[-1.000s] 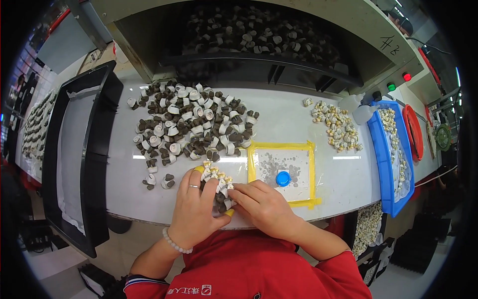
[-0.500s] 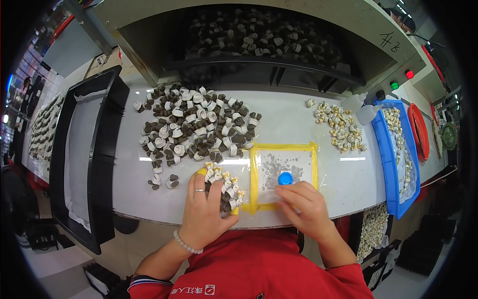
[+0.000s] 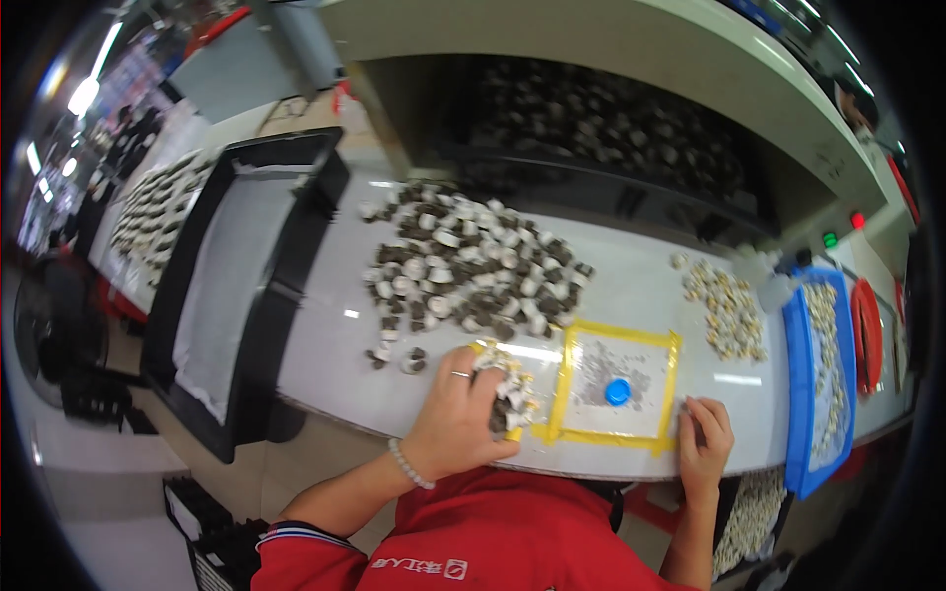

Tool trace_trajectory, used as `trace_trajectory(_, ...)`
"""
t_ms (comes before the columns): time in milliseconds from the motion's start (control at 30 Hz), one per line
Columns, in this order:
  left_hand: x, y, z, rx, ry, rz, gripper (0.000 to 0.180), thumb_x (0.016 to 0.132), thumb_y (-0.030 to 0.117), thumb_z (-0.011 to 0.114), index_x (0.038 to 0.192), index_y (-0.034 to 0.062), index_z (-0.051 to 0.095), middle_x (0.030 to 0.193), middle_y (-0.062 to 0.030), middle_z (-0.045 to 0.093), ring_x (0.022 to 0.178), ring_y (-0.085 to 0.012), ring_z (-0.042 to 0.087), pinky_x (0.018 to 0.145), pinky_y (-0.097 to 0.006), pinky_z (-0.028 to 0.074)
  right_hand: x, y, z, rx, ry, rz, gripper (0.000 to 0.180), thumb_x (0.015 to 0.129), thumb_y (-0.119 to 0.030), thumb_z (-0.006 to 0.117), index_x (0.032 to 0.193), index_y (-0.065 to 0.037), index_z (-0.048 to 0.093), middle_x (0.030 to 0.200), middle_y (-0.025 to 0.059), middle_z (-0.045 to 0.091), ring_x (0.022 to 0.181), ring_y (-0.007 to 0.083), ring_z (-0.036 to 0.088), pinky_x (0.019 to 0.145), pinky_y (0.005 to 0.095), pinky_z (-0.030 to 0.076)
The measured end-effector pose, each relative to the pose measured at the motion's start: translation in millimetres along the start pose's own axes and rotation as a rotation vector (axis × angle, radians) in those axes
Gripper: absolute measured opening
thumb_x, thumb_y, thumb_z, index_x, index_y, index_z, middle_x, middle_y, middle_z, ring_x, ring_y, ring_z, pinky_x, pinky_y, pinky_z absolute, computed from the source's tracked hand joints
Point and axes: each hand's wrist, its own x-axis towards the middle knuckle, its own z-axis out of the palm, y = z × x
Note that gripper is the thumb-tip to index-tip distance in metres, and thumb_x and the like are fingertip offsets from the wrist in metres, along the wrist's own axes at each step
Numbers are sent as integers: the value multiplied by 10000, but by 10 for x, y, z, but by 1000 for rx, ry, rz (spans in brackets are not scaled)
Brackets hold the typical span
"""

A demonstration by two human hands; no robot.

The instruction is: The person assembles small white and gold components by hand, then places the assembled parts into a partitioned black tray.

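Note:
My left hand (image 3: 455, 412) is closed around a cluster of small figurine pieces (image 3: 512, 389), white and dark with yellowish tops. Yellow covers sit on its thumb and a fingertip. Past it spreads a heap of white-and-dark pieces (image 3: 473, 261). To its right, a yellow-taped square (image 3: 641, 433) on the table bears grey specks and a round blue cap (image 3: 618, 392). Beside the square's right edge, at the table's front, is my right hand (image 3: 706, 443). Its fingers are curled in, and anything between them is hidden.
A long black tray (image 3: 286, 266) lined with white sheet stands at left. On the right are small white-and-yellow pieces (image 3: 724, 305), a squeeze bottle (image 3: 776, 294) and a blue tray (image 3: 796, 394). A shelf (image 3: 631, 54) with a dark bin of pieces overhangs the back.
My right hand has drawn back from the blue cap to the right of the taped square, its fingers curling. My left hand keeps its cluster. The whole view has turned and shifted.

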Motion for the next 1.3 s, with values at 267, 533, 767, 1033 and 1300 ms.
trace_trajectory(267,-91,-226,-1319,-113,91,-89,653,522,212,791,1064,31,474,1084,-195,447,1031,-369,466,909,-409,404,-23,9,16,101,-13,80,179,788,57,584,961,41,630,907,149,558,807,264,568,663,304,464)
trace_trajectory(533,549,-2027,-2147,214,263,-563,531,593,317,721,969,24,489,997,-171,527,967,-318,502,854,-372,427,-24,116,68,45,-10,70,184,785,75,567,954,33,628,864,96,494,748,182,501,608,253,398)
trace_trajectory(767,923,-3321,-1917,377,286,-645,595,547,424,742,915,7,531,885,-209,574,898,-362,548,824,-395,452,72,-97,-9,-130,-39,-84,169,860,-54,593,1007,-9,663,911,175,583,817,312,579,721,360,478)
trace_trajectory(1033,1159,-3615,-1794,359,220,-638,625,554,445,759,930,-7,547,889,-195,594,924,-357,551,830,-394,452,144,-206,2,-147,-39,-43,162,845,-17,596,990,13,662,894,175,578,797,312,575,712,360,477)
trace_trajectory(1300,1216,-3517,-1789,321,148,-680,563,669,458,722,938,-6,551,917,-196,612,932,-353,562,818,-381,457,179,-244,5,-155,-42,-37,161,852,-1,584,991,18,664,891,177,581,793,317,579,715,363,476)
